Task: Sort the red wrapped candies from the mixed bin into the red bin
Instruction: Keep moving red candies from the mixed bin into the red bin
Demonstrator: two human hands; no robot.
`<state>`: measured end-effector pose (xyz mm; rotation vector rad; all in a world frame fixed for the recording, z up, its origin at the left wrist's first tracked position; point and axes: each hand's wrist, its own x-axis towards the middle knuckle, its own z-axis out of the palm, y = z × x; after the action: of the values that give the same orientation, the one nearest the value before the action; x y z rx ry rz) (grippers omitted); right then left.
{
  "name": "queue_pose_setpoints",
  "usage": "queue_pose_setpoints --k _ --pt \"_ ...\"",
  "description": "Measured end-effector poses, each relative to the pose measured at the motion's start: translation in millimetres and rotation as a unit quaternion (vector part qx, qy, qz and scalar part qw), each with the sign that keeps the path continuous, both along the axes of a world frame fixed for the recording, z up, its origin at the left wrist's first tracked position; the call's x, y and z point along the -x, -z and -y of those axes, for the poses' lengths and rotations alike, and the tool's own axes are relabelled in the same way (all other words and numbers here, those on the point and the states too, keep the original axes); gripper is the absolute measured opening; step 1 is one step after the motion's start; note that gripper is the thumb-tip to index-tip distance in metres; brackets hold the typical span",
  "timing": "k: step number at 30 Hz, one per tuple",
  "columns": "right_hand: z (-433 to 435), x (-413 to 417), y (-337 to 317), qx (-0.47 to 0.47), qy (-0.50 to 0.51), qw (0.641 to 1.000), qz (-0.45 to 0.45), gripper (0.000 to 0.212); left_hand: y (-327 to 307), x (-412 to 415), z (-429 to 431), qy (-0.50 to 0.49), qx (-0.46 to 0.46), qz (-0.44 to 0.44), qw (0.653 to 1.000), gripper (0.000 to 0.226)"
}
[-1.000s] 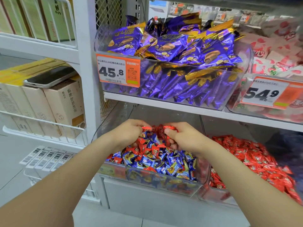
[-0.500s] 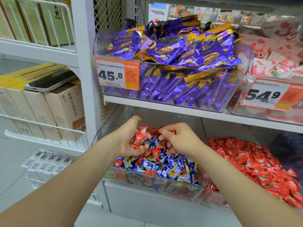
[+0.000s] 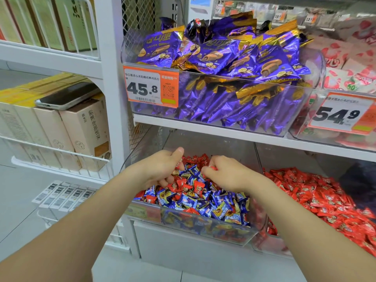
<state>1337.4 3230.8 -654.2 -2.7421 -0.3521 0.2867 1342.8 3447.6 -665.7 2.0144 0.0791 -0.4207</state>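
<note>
The clear mixed bin (image 3: 203, 226) on the lower shelf holds blue and red wrapped candies (image 3: 189, 188). To its right stands the clear red bin (image 3: 262, 241), heaped with red candies (image 3: 317, 198). Both my hands are inside the mixed bin. My left hand (image 3: 162, 169) has curled fingers around red wrapped candies, with a bit of wrapper showing by the thumb. My right hand (image 3: 230, 174) pinches a red candy (image 3: 212, 167) at its fingertips above the pile.
Above, a bin of purple snack packs (image 3: 223, 58) carries a 45.8 price tag (image 3: 150, 88), close over my hands. A 54.9 tag (image 3: 341, 115) marks the bin on the right. Boxes and a phone (image 3: 67, 96) sit in the wire shelf on the left.
My left hand has closed over the red candies it showed in its palm and dipped back into the pile. My right hand shifted slightly right, still pinching a red candy.
</note>
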Motion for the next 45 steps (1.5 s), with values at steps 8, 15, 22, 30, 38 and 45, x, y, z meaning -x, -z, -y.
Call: queue_pose_setpoints --k 8,15,22,30,38,45 --pt "-4 12 -6 -0.156 -0.001 0.988 0.007 0.022 -8 -1 -12 -0.083 0.168 -0.09 0.978 0.023" --pt "-15 13 7 0.006 -0.031 0.997 0.072 0.04 -9 2 -14 -0.054 0.104 -0.037 0.992 0.021" --pt "-16 11 -6 -0.06 -0.02 0.997 0.033 0.021 13 4 -13 0.188 -0.276 0.197 0.922 0.038" --pt "6 18 -15 -0.159 -0.044 0.986 -0.038 0.012 21 4 -2 0.22 -0.312 0.185 0.906 0.038" --pt "3 27 -14 -0.109 -0.115 0.984 -0.087 0.039 3 4 -1 0.042 -0.08 0.111 0.99 0.033" --pt "-11 31 -1 -0.009 -0.229 0.969 -0.089 0.018 -2 6 -8 -0.074 0.123 -0.038 0.989 0.033"
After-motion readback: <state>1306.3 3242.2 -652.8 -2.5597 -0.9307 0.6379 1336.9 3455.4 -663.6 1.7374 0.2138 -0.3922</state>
